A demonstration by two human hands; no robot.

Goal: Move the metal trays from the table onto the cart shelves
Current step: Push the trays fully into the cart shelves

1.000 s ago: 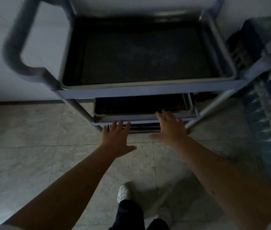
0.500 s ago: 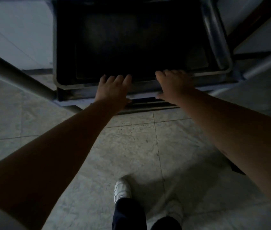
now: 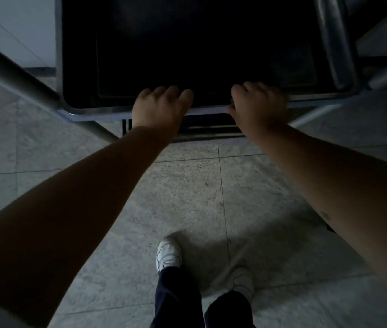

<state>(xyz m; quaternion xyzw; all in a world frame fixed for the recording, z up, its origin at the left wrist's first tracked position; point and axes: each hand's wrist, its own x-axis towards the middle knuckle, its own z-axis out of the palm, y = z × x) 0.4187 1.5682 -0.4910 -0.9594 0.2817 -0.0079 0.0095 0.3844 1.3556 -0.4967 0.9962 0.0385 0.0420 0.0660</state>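
A dark metal tray (image 3: 318, 96) with a silvery rim lies on a cart shelf (image 3: 85, 117), filling the top of the view. My left hand (image 3: 160, 108) rests on the tray's near rim, fingers curled over the edge into the tray. My right hand (image 3: 258, 105) grips the same rim further right, fingers hooked over it and thumb below. A flatter inner tray outline shows faintly inside the dark tray. Below the shelf, the edge of a lower tray (image 3: 209, 130) peeks out.
A grey cart post (image 3: 12, 74) slants in from the left, and another bar (image 3: 334, 43) crosses the tray's right side. The floor (image 3: 187, 197) is grey tile. My white shoes (image 3: 168, 254) stand just behind the cart. A pale wall is at upper left.
My view has come closer to the shelf. Both hands went from lying flat on the tray's near rim to curling their fingers over it.
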